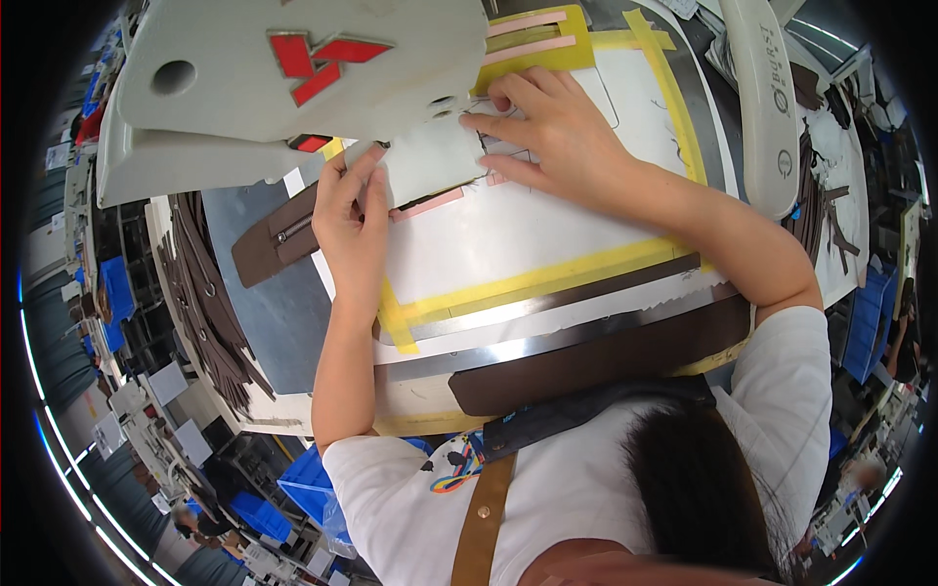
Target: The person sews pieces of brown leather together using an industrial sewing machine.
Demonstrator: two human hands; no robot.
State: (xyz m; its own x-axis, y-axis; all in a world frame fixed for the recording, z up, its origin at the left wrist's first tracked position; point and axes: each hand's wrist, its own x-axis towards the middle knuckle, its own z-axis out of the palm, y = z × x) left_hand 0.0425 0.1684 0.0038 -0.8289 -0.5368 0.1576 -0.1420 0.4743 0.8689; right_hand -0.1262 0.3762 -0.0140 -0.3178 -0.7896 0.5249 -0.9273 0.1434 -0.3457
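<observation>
Below the head of a large pale grey sewing machine point(225, 83), my left hand point(354, 207) has its fingers drawn together beside a small dark spot. What it pinches, if anything, I cannot make out. A brown leather piece with a zipper point(283, 232) lies on the left, partly hidden behind that hand. My right hand point(562, 142) rests with spread fingers on a white template sheet point(528, 230) marked with dark lines. Pink strips point(428, 203) and a dark slot run between the hands. Yellow tape point(547, 278) borders the sheet.
Brown straps point(200, 303) hang at the left of the table. A long dark brown panel point(596, 356) lies along the near edge. A yellow-green plate with pink strips point(537, 44) is beyond my right hand. A white machine arm point(767, 107) stands right; blue bins point(313, 483) sit below.
</observation>
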